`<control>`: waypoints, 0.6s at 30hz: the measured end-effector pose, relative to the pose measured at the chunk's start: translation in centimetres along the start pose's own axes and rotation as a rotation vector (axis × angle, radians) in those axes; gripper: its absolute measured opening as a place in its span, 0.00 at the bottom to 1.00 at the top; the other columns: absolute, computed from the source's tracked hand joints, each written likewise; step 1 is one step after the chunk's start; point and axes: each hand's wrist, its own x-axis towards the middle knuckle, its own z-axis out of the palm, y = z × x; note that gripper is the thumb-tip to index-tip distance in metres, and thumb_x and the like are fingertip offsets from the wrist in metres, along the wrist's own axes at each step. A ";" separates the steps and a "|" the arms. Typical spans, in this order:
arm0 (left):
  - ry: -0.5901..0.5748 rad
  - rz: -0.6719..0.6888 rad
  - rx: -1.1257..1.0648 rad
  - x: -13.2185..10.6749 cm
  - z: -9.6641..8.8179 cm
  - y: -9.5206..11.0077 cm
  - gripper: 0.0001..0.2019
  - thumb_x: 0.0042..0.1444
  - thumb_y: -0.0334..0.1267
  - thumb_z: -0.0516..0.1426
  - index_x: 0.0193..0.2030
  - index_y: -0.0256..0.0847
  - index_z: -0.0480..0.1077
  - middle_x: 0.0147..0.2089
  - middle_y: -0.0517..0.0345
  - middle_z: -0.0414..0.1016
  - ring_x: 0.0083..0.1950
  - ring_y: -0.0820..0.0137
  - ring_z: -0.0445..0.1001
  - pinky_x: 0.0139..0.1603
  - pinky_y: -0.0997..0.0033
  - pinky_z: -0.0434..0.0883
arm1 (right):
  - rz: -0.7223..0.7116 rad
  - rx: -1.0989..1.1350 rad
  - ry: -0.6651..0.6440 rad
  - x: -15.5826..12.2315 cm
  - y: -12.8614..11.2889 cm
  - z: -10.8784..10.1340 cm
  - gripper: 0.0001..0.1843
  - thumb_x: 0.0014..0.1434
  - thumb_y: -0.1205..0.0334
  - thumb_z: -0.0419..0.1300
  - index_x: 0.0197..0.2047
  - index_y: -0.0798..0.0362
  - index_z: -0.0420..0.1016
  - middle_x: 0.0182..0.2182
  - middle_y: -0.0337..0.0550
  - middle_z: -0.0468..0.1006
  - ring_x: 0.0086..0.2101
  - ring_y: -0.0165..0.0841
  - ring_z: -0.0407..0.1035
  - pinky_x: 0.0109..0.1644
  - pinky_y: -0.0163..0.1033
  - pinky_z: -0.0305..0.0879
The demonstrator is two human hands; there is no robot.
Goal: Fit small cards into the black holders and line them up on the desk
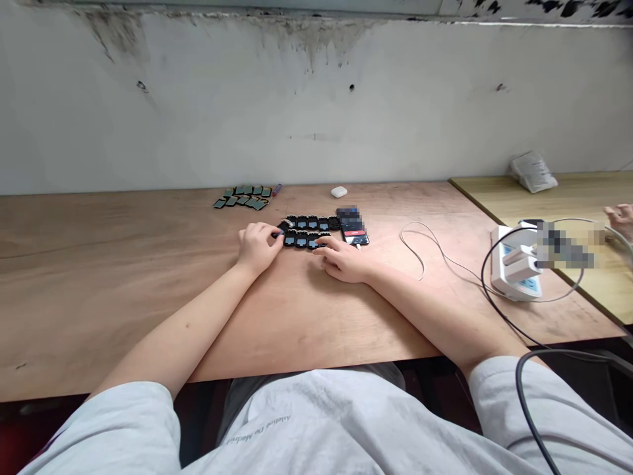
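Note:
Two rows of small black square parts (307,231) with blue-grey faces lie on the wooden table (99,277). My left hand (257,247) rests at the left end of the rows, fingers curled, pinching one black part between thumb and fingertips. My right hand (341,259) lies on the table at the rows' right end, fingers stretched out, fingertips touching the nearest parts. A phone (353,231) with a lit screen lies just right of the rows, beside my right hand.
A loose group of greenish flat pieces (244,196) and a small purple pen lie farther back, with a white earbud case (339,192). A white power strip (517,264) with plugs and cables sits at right. Another person's hand (620,216) shows at the right edge.

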 end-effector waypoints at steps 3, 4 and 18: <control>0.001 -0.142 0.121 0.3 0.1 -1.2 0.11 0.65 0.46 0.58 0.39 0.43 0.77 0.45 0.44 0.80 0.58 0.47 0.68 0.59 0.43 0.60 | -0.005 -0.012 -0.006 0.0 0.1 0.1 0.19 0.70 0.66 0.55 0.62 0.52 0.72 0.66 0.59 0.68 0.53 0.43 0.74 0.57 0.52 0.76; -0.022 -0.153 0.143 0.3 0.2 -1.4 0.11 0.65 0.46 0.58 0.37 0.43 0.77 0.44 0.43 0.79 0.57 0.46 0.68 0.58 0.43 0.60 | -0.004 -0.014 -0.007 0.0 0.1 0.1 0.19 0.70 0.66 0.55 0.62 0.52 0.73 0.66 0.59 0.68 0.52 0.43 0.74 0.57 0.52 0.76; -0.147 -0.003 0.166 -0.5 1.0 0.3 0.12 0.67 0.43 0.54 0.40 0.44 0.77 0.45 0.44 0.80 0.56 0.48 0.69 0.57 0.43 0.59 | 0.146 -0.216 0.018 0.2 0.4 0.2 0.14 0.71 0.62 0.56 0.56 0.50 0.77 0.61 0.55 0.74 0.60 0.52 0.62 0.63 0.61 0.60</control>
